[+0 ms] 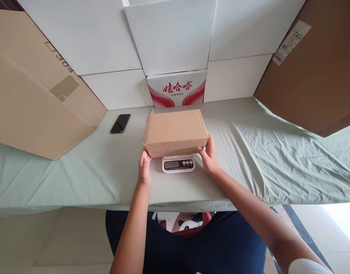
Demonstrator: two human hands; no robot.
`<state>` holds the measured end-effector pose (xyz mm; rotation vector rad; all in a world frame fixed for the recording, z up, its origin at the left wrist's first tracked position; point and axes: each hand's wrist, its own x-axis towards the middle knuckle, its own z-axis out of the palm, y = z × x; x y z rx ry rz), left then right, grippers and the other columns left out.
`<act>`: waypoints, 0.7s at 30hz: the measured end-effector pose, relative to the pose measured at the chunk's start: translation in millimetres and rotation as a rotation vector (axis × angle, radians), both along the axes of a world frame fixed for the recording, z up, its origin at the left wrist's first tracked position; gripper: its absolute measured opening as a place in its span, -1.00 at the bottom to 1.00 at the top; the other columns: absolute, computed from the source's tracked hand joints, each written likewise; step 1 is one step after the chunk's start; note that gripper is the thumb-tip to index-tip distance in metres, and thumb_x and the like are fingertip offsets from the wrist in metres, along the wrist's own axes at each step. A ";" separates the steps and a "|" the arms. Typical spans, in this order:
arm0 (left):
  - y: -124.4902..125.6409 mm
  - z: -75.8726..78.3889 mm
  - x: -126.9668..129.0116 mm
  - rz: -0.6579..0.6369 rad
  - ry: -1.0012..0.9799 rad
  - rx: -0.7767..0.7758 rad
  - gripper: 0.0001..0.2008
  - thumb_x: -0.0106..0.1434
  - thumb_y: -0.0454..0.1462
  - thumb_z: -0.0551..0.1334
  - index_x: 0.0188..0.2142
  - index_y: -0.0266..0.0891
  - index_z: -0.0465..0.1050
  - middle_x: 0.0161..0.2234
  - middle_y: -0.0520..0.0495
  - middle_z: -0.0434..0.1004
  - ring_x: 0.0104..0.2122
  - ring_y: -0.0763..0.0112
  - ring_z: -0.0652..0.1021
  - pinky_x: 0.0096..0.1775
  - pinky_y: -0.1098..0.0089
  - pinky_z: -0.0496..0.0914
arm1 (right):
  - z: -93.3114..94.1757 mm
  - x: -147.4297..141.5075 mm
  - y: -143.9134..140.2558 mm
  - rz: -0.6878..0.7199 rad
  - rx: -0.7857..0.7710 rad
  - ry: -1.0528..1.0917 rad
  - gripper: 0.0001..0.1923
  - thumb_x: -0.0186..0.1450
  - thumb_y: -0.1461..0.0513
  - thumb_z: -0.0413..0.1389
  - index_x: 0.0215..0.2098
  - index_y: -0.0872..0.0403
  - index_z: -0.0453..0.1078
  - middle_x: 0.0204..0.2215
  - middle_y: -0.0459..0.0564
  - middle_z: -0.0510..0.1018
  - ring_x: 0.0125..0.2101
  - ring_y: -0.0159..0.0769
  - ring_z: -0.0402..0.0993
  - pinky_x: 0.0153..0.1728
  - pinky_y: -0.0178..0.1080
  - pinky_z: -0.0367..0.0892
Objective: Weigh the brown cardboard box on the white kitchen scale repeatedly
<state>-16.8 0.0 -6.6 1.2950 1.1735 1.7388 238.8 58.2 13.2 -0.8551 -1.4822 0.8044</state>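
A closed brown cardboard box (175, 127) is over a small white digital scale (179, 164). Only the scale's front panel, with its display and buttons, shows; the box hides the rest, and I cannot tell whether the two touch. My left hand (144, 167) is closed on the box's near left corner, its fingers partly hidden beneath. At the near right corner, my right hand (209, 156) grips the box with the thumb on the front face.
A black phone (120, 123) lies left of the box on the green cloth (243, 160). A red-and-white carton (177, 89) stands behind, among white panels. Large cardboard sheets (35, 87) flank the table at left and right.
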 end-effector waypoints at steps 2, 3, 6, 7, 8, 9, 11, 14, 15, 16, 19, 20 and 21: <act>0.0 -0.3 0.6 0.002 -0.006 -0.001 -0.22 0.28 0.30 0.08 0.30 -0.07 0.36 0.30 -0.23 0.42 0.31 -0.03 0.42 0.27 0.08 0.33 | -0.2 -0.1 0.1 -0.002 0.008 -0.007 -0.36 0.37 -0.13 0.10 0.35 -0.20 0.17 0.24 0.10 0.34 0.19 0.07 0.34 0.17 0.21 0.38; 0.0 -0.2 1.0 0.002 -0.007 -0.001 -0.22 0.28 0.30 0.08 0.31 -0.07 0.36 0.31 -0.24 0.42 0.32 -0.04 0.41 0.27 0.07 0.33 | -0.3 0.1 0.1 -0.003 0.014 -0.013 -0.37 0.37 -0.12 0.09 0.35 -0.20 0.17 0.25 0.10 0.34 0.20 0.07 0.34 0.18 0.21 0.38; -0.1 0.9 0.3 0.021 -0.017 0.029 -0.23 0.29 0.27 0.10 0.34 -0.06 0.32 0.38 -0.21 0.33 0.38 -0.02 0.33 0.33 0.08 0.26 | -0.4 1.7 0.4 -0.022 0.021 -0.024 -0.35 0.37 -0.10 0.07 0.37 -0.18 0.13 0.31 0.10 0.29 0.27 0.09 0.30 0.22 0.22 0.34; 0.1 1.3 -0.7 0.050 -0.030 0.055 -0.24 0.31 0.25 0.10 0.35 -0.03 0.30 0.42 -0.17 0.26 0.43 0.01 0.25 0.37 0.10 0.20 | -0.4 2.8 0.8 -0.042 0.020 -0.014 -0.34 0.37 -0.10 0.06 0.38 -0.19 0.10 0.33 0.10 0.26 0.30 0.09 0.27 0.24 0.23 0.32; 0.3 1.7 -2.1 0.091 -0.052 0.085 -0.26 0.32 0.23 0.10 0.37 0.00 0.28 0.46 -0.11 0.17 0.47 0.06 0.16 0.40 0.12 0.13 | -0.4 4.1 1.6 -0.068 0.017 0.005 -0.34 0.38 -0.09 0.05 0.39 -0.20 0.08 0.36 0.09 0.23 0.33 0.09 0.24 0.26 0.24 0.30; 0.6 2.0 -3.7 0.135 -0.078 0.113 -0.29 0.34 0.21 0.08 0.38 0.04 0.26 0.50 -0.05 0.08 0.49 0.11 0.08 0.42 0.14 0.07 | -0.3 5.5 2.8 -0.099 0.012 0.032 -0.34 0.38 -0.08 0.04 0.39 -0.22 0.06 0.38 0.08 0.21 0.35 0.08 0.21 0.28 0.25 0.27; 1.1 2.5 -6.8 0.203 -0.120 0.144 -0.32 0.37 0.19 0.03 0.39 0.08 0.23 0.53 0.03 -0.02 0.51 0.19 -0.01 0.44 0.16 0.00 | -0.1 8.2 6.1 -0.156 -0.011 0.095 -0.36 0.37 -0.06 0.02 0.38 -0.24 0.06 0.38 0.05 0.21 0.37 0.06 0.20 0.30 0.26 0.24; 1.2 3.3 -8.5 0.214 -0.111 0.125 -0.32 0.39 0.20 -0.01 0.40 0.09 0.22 0.53 0.03 -0.02 0.51 0.20 0.02 0.44 0.15 0.01 | 0.8 11.2 12.1 -0.204 -0.074 0.175 -0.40 0.35 -0.04 0.01 0.34 -0.25 0.12 0.34 0.04 0.27 0.34 0.05 0.25 0.29 0.29 0.23; 1.1 3.7 -8.1 0.204 -0.104 0.115 -0.31 0.38 0.21 -0.01 0.40 0.09 0.22 0.52 0.02 -0.01 0.51 0.20 0.03 0.44 0.16 0.01 | 1.2 11.9 14.2 -0.215 -0.092 0.200 -0.41 0.34 -0.03 0.02 0.32 -0.25 0.14 0.33 0.04 0.28 0.33 0.06 0.26 0.28 0.30 0.24; 0.9 4.2 -7.6 0.193 -0.099 0.107 -0.30 0.37 0.22 -0.01 0.40 0.08 0.23 0.52 0.02 0.01 0.50 0.19 0.04 0.44 0.16 0.02 | 1.5 12.6 16.1 -0.222 -0.106 0.224 -0.42 0.33 -0.02 0.02 0.31 -0.24 0.16 0.31 0.03 0.30 0.32 0.06 0.28 0.27 0.30 0.24; 0.6 4.9 -5.4 0.156 -0.095 0.079 -0.25 0.33 0.27 0.02 0.39 0.09 0.24 0.50 0.00 0.06 0.50 0.14 0.06 0.43 0.14 0.04 | 2.1 14.5 20.9 -0.213 -0.124 0.263 -0.44 0.32 -0.03 0.03 0.27 -0.22 0.21 0.27 0.03 0.36 0.29 0.04 0.33 0.26 0.27 0.27; 0.7 4.8 -4.7 0.144 -0.094 0.070 -0.24 0.32 0.29 0.03 0.39 0.09 0.25 0.50 -0.01 0.09 0.50 0.12 0.07 0.43 0.12 0.05 | 2.0 14.9 21.9 -0.199 -0.125 0.265 -0.45 0.32 -0.05 0.04 0.26 -0.20 0.23 0.25 0.04 0.39 0.28 0.04 0.35 0.25 0.26 0.28; 1.0 4.5 -4.2 0.133 -0.094 0.061 -0.23 0.30 0.30 0.03 0.39 0.09 0.25 0.49 -0.03 0.11 0.49 0.11 0.09 0.42 0.11 0.06 | 1.8 15.2 22.7 -0.177 -0.124 0.262 -0.45 0.32 -0.06 0.04 0.25 -0.19 0.25 0.24 0.04 0.41 0.27 0.04 0.36 0.25 0.24 0.29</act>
